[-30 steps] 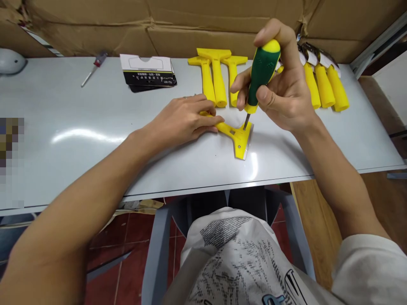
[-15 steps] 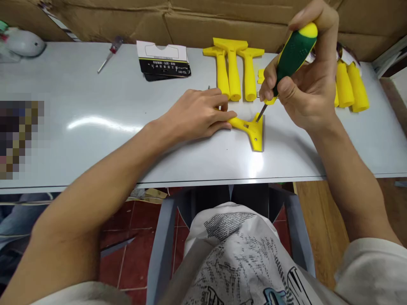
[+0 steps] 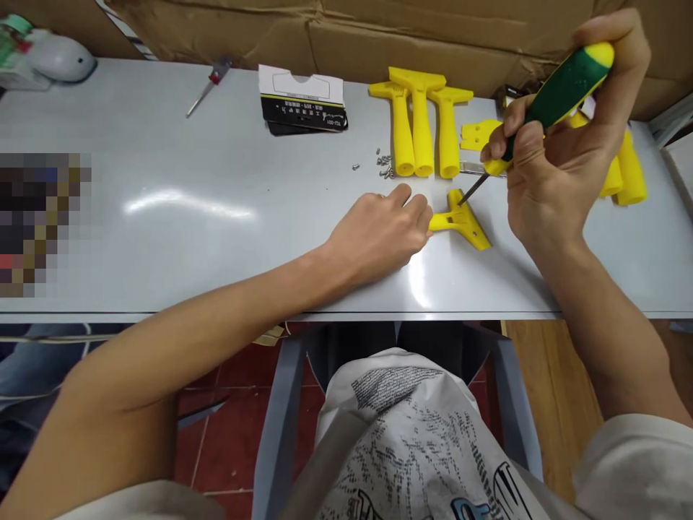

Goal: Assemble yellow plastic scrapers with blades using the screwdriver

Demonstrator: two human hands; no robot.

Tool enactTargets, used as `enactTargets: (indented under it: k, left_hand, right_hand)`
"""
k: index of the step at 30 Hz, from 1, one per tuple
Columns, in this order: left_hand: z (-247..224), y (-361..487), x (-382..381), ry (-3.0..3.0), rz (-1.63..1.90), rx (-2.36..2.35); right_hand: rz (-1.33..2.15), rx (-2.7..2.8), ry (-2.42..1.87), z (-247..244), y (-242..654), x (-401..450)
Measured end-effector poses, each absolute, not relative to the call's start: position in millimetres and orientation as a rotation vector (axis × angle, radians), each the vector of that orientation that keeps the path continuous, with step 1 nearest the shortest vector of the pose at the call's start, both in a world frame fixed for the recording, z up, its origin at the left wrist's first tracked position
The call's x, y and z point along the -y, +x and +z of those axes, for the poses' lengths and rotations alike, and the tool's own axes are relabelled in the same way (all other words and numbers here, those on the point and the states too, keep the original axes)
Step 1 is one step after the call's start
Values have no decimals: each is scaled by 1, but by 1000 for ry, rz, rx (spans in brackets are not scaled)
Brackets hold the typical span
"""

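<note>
A yellow scraper [image 3: 466, 221] lies on the white table with its wide head to the right, and my left hand [image 3: 385, 230] is closed round its handle. My right hand [image 3: 568, 144] grips a green and yellow screwdriver [image 3: 566, 90] tilted over the scraper. The screwdriver's tip meets the scraper head near its upper hole; whether a screw sits under it is too small to tell. In the lower hole a small metal screw [image 3: 475, 233] shows. Several loose screws [image 3: 385, 166] lie behind my left hand.
Three yellow scraper handles [image 3: 422, 123] lie at the back, beside a flat yellow piece [image 3: 479, 135]. More yellow handles [image 3: 629, 173] are at the right. Black and white cards [image 3: 303, 101], a small screwdriver [image 3: 208, 87] and a white rounded object [image 3: 62, 58] lie further left.
The view has shifted, so most table items appear further right. The scraper has turned, its head now slanting down to the right. My left hand has closed more tightly, and the loose screws now show.
</note>
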State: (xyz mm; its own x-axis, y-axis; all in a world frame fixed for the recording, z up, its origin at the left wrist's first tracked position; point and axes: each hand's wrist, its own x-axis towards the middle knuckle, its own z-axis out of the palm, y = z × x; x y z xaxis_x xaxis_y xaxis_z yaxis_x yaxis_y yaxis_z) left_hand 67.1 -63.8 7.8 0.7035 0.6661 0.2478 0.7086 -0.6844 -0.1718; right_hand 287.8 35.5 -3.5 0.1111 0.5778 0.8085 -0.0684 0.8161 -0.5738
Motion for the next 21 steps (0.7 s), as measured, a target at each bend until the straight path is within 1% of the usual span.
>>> enactTargets:
  k: [1,3,10,13,17,19,21]
  left_hand:
    - [9,66,63,-2662,-227,1087]
    - [12,63,61,-2687,-209,1071]
    - [16,55,54,-2729,-181,1007]
    - [15,53,49,-2718,-174,955]
    - [11,45,39,-2708,-195,827]
    - [8,38,32,-2739,-271,795]
    - [5,32,25,-2796,-394,803]
  right_hand:
    - [459,1378,-392,-3,287,-34]
    - [486,1452,-419,-1,290,-28]
    - [811,1657,-690,27,305,17]
    - [884,1583,-637,39,306,22]
    - [735,1365,-561,41,322,-4]
    - [626,1379,-725,35,340,-21]
    - [518,1478,-1014,27,361,-34]
